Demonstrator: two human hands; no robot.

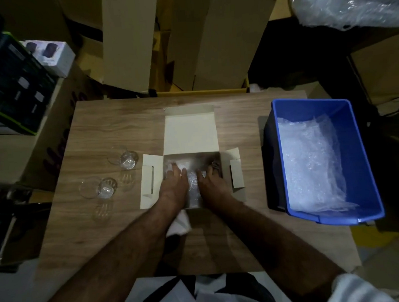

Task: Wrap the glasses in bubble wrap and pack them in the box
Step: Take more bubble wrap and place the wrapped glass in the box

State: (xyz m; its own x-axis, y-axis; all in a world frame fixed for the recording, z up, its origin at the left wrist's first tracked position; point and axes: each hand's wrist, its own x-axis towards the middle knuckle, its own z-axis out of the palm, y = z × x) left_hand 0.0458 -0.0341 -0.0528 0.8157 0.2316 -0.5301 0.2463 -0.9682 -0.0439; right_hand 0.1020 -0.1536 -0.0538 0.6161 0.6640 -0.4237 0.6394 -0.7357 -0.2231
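Note:
An open white cardboard box [190,132] sits mid-table with its lid flap folded back and side flaps spread. Both my hands are inside it. My left hand [176,183] and my right hand [210,181] press from either side against a glass wrapped in bubble wrap [194,185] lying in the box. Another bubble-wrapped bundle [180,164] lies at the box's far left corner, under my left fingertips. Two bare clear glasses stand on the table to the left, one farther [125,158] and one nearer [101,188].
A blue plastic bin [365,165] holding sheets of bubble wrap [310,163] stands on the table's right side. Tall cardboard boxes [130,39] rise behind the table. Stacked product boxes [16,79] are at the far left.

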